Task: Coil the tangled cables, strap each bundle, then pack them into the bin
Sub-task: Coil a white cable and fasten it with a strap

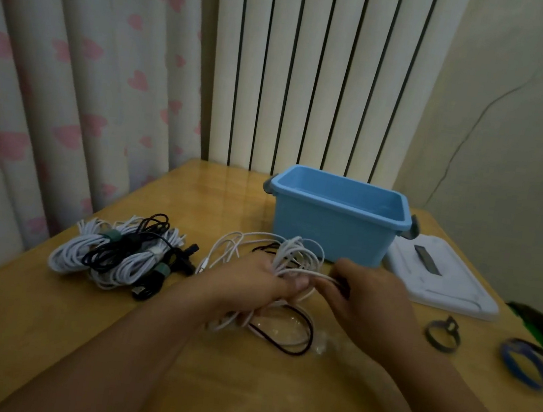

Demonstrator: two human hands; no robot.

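Left hand (pixel 265 282) grips loops of tangled white cable (pixel 290 260) above the wooden bench (pixel 175 348); right hand (pixel 368 298) pinches a strand. Open blue plastic bin (pixel 336 224) just behind. Strapped white and black cable bundles (pixel 118 255) lie left.

The room is dim and warm-toned, the picture soft and slightly grainy throughout. A pale glare lies on the glossy yellow wooden desk (pixel 195 196) near its far edge. Wide-angle distortion bends the heart-patterned curtain (pixel 54 90) at the left edge.
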